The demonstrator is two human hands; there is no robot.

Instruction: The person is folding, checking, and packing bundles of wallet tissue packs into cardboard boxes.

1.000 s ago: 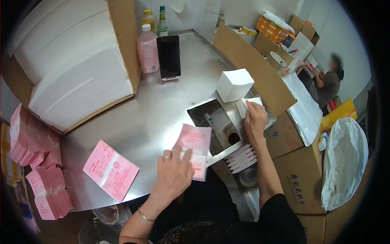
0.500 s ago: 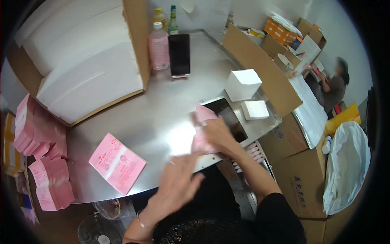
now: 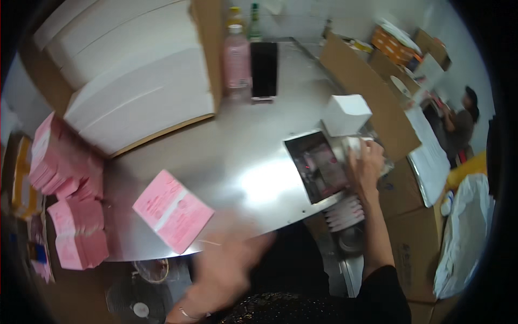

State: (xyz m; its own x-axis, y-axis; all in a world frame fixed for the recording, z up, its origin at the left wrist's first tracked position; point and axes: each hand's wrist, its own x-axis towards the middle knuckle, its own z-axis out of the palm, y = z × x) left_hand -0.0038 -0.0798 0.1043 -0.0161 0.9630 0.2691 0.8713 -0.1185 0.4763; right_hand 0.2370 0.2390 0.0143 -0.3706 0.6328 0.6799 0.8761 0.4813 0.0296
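My right hand [image 3: 368,164] reaches to the smaller white paper stack [image 3: 353,143], its fingers closed over the top and side; how many sheets they grip is hidden. Just left of it, a dark rectangular opening [image 3: 318,164] is set into the steel table, with blurred shapes inside. My left hand [image 3: 229,251] is smeared by motion over the table's front edge, its fingers unclear. Beyond it on the left lies a stack of pink printed paper packets [image 3: 172,211] with a pale band across. Below the opening, several pink-and-white packets [image 3: 344,213] sit in a row.
A taller white paper stack [image 3: 347,115] stands behind my right hand. Piled pink packets [image 3: 67,167] fill the left edge, beside a large carton [image 3: 145,97]. A phone [image 3: 264,70] and a pink bottle [image 3: 237,59] stand at the back. A person [image 3: 461,124] sits far right.
My right hand has left the opening, where it handled a pink packet, and moved right to the smaller white stack. That packet no longer shows on the opening. My left hand has moved slightly down.
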